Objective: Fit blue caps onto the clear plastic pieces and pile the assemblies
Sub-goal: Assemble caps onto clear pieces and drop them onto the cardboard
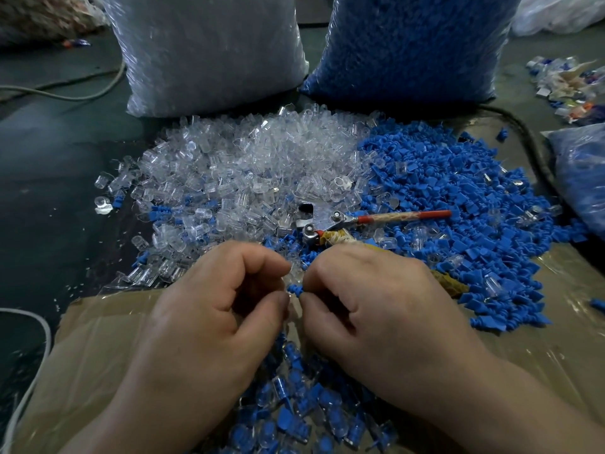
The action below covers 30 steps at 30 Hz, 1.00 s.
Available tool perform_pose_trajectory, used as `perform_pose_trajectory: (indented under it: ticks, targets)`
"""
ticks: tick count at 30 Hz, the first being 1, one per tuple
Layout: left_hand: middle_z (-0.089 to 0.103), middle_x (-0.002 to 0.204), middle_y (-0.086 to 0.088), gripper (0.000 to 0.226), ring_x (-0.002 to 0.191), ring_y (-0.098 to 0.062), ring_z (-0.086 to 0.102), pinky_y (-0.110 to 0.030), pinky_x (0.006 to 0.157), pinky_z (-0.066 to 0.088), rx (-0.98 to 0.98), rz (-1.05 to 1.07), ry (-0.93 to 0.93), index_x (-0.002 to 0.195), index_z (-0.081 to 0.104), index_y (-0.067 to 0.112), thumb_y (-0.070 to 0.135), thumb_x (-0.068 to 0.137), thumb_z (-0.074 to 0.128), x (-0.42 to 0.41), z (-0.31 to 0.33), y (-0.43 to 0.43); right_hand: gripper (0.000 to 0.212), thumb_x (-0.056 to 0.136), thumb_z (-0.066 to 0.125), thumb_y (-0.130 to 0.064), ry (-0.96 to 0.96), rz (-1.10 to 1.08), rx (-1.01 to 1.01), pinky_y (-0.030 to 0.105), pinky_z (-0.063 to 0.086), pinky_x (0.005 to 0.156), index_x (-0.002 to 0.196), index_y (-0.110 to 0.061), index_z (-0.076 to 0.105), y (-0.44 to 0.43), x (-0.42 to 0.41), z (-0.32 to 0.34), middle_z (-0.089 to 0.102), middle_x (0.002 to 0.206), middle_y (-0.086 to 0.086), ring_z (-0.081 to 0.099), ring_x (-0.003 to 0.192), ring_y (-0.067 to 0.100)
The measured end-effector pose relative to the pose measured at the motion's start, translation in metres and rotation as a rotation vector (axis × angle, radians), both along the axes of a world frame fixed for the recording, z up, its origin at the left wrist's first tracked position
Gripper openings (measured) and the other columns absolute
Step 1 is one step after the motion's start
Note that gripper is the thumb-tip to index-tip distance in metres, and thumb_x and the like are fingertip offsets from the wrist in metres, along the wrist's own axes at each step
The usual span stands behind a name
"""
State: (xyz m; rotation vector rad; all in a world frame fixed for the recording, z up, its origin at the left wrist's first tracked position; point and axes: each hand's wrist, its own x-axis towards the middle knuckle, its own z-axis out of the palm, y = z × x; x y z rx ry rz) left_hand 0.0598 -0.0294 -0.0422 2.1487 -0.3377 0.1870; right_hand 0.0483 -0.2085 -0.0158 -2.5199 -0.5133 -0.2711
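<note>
Between the two hands at mid-view, a ribbed, matte blue cap [295, 287] sits pinched in the grip of the right hand [376, 299], thumb and forefinger clamped on it, its tip pointing toward 9 o'clock. The left hand [209, 299] has its grip curled on a glossy clear plastic piece [292, 274], mostly hidden, touching the cap at its 12 o'clock side. At 6 o'clock of the hands, finished assemblies [294, 404] lie piled on a taped cardboard sheet [98, 355]. At 12 o'clock spreads a heap of clear pieces [255, 158], at 2 o'clock a heap of blue caps [458, 191], with a red-handled metal tool [360, 221] between. Behind stand two bulging plastic sacks: one of clear pieces [209, 50], one of blue caps [409, 44].
</note>
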Motion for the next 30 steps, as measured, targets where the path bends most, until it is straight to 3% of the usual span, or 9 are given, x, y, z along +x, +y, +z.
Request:
perform_pose_trajectory:
  ticks: [2,3,8,11,14,17,20,25,30]
  targets:
    - [0.068,0.09,0.022,0.025,0.077,-0.002,0.067,-0.013,0.061,0.05,0.062,-0.013,-0.05,0.099,0.061,0.049,0.049,0.074,0.059,-0.0005,0.0033,-0.0011,0.017,0.088,0.051,-0.035,-0.034,0.008,-0.035,0.038,0.045,0.055,0.077,-0.022,0.053,0.0006,-0.0005,-0.0001,0.051,0.073,-0.011,0.047,0.065,0.012]
    - [0.069,0.089,0.02,0.025,0.075,-0.004,0.067,-0.014,0.06,0.05,0.054,-0.021,-0.052,0.099,0.061,0.048,0.048,0.074,0.06,-0.001,0.0037,-0.0015,0.017,0.089,0.05,-0.035,-0.053,0.014,-0.052,0.038,0.045,0.055,0.079,-0.022,0.052,0.0011,-0.0011,-0.0001,0.052,0.074,-0.01,0.047,0.066,0.013]
    - [0.073,0.079,0.002,0.029,0.067,-0.017,0.071,-0.04,0.062,0.061,-0.288,-0.017,0.098,0.093,0.069,0.043,0.046,0.064,0.069,-0.0008,0.0004,-0.0001,0.02,0.097,0.05,-0.031,-0.075,0.098,-0.002,0.041,0.049,0.062,0.088,-0.016,0.058,-0.0002,-0.0007,-0.0006,0.058,0.086,-0.004,0.055,0.076,0.018]
    - [0.072,0.076,-0.005,0.026,0.059,-0.017,0.07,-0.026,0.052,0.055,-0.492,-0.082,0.211,0.088,0.072,0.035,0.036,0.062,0.073,0.001,0.0019,0.0001,0.018,0.096,0.053,-0.029,-0.068,0.158,0.079,0.042,0.053,0.07,0.095,-0.014,0.063,-0.001,0.0,-0.0001,0.064,0.095,-0.002,0.062,0.088,0.022]
    - [0.071,0.073,-0.006,0.024,0.054,-0.018,0.067,-0.023,0.049,0.051,-0.591,-0.108,0.245,0.085,0.073,0.032,0.03,0.061,0.075,0.0025,0.0013,0.0001,0.011,0.094,0.06,-0.024,-0.079,0.174,0.163,0.039,0.052,0.072,0.097,-0.014,0.065,-0.0015,-0.0001,-0.0007,0.066,0.097,-0.004,0.064,0.09,0.018]
    - [0.071,0.073,-0.006,0.023,0.055,-0.018,0.068,-0.026,0.049,0.052,-0.53,-0.062,0.219,0.087,0.072,0.034,0.038,0.064,0.075,0.0012,0.0018,-0.001,0.012,0.095,0.058,-0.026,-0.051,0.137,0.216,0.037,0.052,0.069,0.095,-0.016,0.065,-0.0033,0.0003,-0.0016,0.065,0.092,-0.007,0.063,0.084,0.015]
    - [0.072,0.069,-0.002,0.025,0.056,-0.019,0.069,-0.044,0.052,0.059,-0.307,-0.034,0.167,0.091,0.07,0.037,0.055,0.073,0.066,-0.001,0.0018,-0.0006,0.015,0.096,0.056,-0.029,-0.031,0.098,0.191,0.036,0.051,0.066,0.094,-0.017,0.065,-0.0045,0.001,-0.003,0.064,0.087,-0.008,0.062,0.079,0.014]
    - [0.075,0.075,0.003,0.023,0.065,-0.012,0.073,-0.028,0.06,0.059,-0.219,-0.093,0.138,0.096,0.068,0.039,0.053,0.083,0.056,-0.0045,0.0071,-0.0008,0.018,0.098,0.052,-0.029,-0.052,0.129,0.167,0.039,0.051,0.07,0.099,-0.016,0.065,-0.003,0.0005,-0.0039,0.062,0.093,-0.008,0.06,0.084,0.015]
    - [0.075,0.081,-0.001,0.034,0.072,-0.022,0.073,-0.05,0.069,0.061,-0.272,-0.055,0.192,0.097,0.071,0.037,0.052,0.067,0.068,-0.0036,0.0058,-0.0022,0.017,0.098,0.053,-0.024,-0.025,0.135,0.15,0.043,0.051,0.071,0.109,-0.015,0.062,-0.0036,0.0012,-0.0049,0.062,0.101,-0.005,0.06,0.091,0.02]
